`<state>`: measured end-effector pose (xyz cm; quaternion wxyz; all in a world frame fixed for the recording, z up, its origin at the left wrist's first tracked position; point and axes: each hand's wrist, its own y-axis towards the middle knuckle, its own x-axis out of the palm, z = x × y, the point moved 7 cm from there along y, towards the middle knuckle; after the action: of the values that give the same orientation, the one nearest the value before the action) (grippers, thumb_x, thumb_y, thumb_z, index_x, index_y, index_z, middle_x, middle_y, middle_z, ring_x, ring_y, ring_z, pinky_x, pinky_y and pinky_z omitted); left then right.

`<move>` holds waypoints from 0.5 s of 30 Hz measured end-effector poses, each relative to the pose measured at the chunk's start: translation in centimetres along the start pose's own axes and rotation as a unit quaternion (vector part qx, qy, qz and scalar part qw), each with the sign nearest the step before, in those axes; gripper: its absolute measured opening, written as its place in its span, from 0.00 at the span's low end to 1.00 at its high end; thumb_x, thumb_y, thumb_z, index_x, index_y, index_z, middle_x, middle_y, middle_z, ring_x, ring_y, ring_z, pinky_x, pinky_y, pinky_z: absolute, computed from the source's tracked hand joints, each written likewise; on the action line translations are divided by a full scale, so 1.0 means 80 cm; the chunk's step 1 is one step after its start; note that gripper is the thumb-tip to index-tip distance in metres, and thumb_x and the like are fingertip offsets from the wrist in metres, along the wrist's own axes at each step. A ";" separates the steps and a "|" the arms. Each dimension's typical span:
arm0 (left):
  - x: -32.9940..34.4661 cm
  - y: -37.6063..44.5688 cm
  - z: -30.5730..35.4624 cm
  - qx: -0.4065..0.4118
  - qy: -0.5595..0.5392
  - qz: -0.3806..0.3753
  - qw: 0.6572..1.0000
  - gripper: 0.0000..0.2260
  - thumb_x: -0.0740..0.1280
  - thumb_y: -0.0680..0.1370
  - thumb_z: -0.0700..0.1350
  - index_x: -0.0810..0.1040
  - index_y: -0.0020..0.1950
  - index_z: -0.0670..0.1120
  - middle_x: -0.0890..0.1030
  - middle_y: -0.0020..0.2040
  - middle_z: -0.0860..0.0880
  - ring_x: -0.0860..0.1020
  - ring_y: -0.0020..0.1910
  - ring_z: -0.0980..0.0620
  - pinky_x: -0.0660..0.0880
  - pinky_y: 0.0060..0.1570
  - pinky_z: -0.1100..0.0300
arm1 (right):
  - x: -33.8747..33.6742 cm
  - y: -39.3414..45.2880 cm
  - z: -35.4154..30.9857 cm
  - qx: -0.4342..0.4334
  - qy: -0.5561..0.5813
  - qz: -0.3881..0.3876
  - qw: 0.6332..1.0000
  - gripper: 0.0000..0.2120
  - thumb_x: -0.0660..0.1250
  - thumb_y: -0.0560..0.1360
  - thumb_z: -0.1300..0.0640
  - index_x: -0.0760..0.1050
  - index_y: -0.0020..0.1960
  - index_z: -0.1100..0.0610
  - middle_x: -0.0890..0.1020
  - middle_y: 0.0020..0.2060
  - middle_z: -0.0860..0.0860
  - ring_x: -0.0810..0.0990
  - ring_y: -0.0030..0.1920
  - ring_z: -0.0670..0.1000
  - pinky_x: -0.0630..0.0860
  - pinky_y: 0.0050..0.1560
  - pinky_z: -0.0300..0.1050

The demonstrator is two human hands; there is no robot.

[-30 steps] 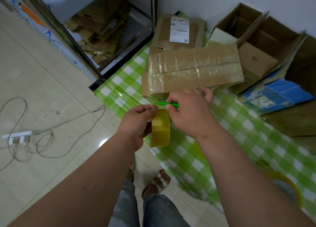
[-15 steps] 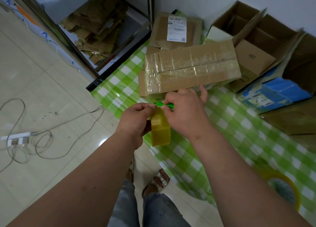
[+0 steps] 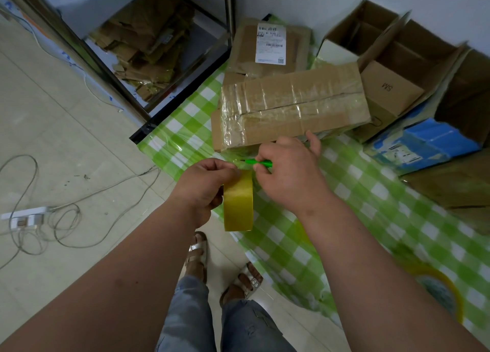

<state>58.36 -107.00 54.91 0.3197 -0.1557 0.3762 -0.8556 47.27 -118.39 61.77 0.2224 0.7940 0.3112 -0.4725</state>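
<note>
My left hand (image 3: 204, 190) grips tape roll (image 3: 238, 203) just in front of taped box (image 3: 291, 105), at cloth (image 3: 371, 206) edge | my right hand (image 3: 289, 176) pinches green tool (image 3: 258, 162) at roll's top | carton (image 3: 389, 92) right of box reads "SM"

Taped cardboard box (image 3: 291, 105) on a green checked surface (image 3: 371, 200), open boxes (image 3: 424, 49) behind it. A power strip (image 3: 25, 216) lies on the tiled floor (image 3: 53, 118).

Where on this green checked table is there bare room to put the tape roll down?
Bare checked cloth lies between the right hand and the blue box, running toward the other tape roll. A smaller patch sits at the cloth's corner, left of the taped carton. The far side is crowded with open cartons.
</note>
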 end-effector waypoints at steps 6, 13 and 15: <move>-0.001 0.003 -0.004 -0.012 0.012 -0.010 1.000 0.07 0.72 0.73 0.34 0.79 0.39 0.44 0.79 0.41 0.42 0.73 0.38 0.45 0.68 0.36 0.57 | -0.006 0.002 0.012 -0.002 -0.042 -0.014 0.999 0.02 0.72 0.71 0.59 0.81 0.44 0.54 0.70 0.40 0.47 0.78 0.45 0.54 0.43 0.72 0.61; -0.005 0.008 -0.003 0.002 0.077 -0.011 0.997 0.05 0.73 0.73 0.35 0.81 0.40 0.44 0.79 0.42 0.42 0.72 0.41 0.46 0.65 0.36 0.56 | -0.003 -0.004 0.018 -0.017 -0.095 -0.006 0.995 0.04 0.71 0.70 0.58 0.81 0.44 0.53 0.71 0.39 0.47 0.78 0.48 0.55 0.44 0.70 0.56; -0.004 0.010 0.003 0.019 0.126 -0.013 0.992 0.02 0.73 0.74 0.37 0.82 0.42 0.43 0.78 0.37 0.44 0.72 0.31 0.50 0.65 0.31 0.61 | -0.001 -0.005 0.022 -0.004 -0.105 0.012 0.994 0.04 0.71 0.71 0.58 0.81 0.46 0.53 0.75 0.40 0.49 0.77 0.49 0.55 0.46 0.69 0.56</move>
<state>59.03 -107.34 54.50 0.2617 -0.0451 0.3949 -0.8795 45.86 -119.25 61.04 0.2632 0.7425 0.2783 -0.5495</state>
